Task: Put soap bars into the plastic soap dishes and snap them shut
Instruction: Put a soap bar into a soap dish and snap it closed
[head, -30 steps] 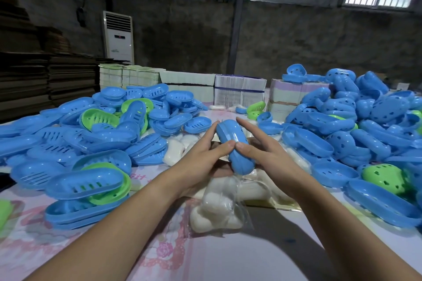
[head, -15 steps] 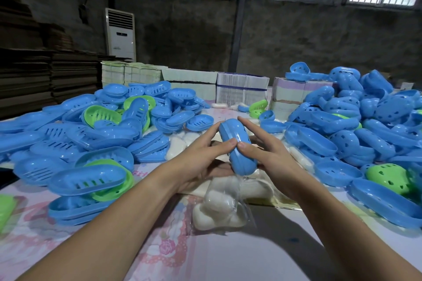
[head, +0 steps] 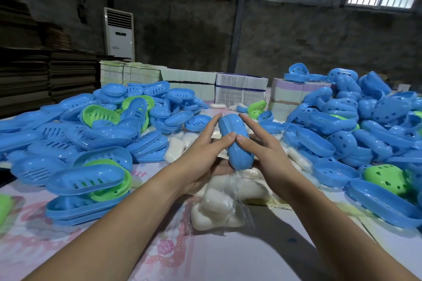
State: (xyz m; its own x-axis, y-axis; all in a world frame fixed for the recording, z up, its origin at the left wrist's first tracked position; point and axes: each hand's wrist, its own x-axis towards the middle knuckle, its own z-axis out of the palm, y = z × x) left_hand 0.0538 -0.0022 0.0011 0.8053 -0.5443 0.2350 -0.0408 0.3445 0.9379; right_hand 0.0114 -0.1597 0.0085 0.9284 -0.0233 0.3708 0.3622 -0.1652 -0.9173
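Observation:
A closed blue soap dish is held upright above the table between both hands. My left hand grips its left side and my right hand its right side, thumbs meeting on its front. Whatever is inside the dish is hidden. Below it lie white soap bars in clear plastic wrap. More white bars rest behind my left hand.
A heap of blue and green slotted dish halves fills the left. Blue and green perforated halves pile up on the right. Bundled paper stacks stand at the far edge. The table has a floral cover.
The two hands have stayed on the blue dish. The thumbs have come together on its front face. The view has shifted slightly.

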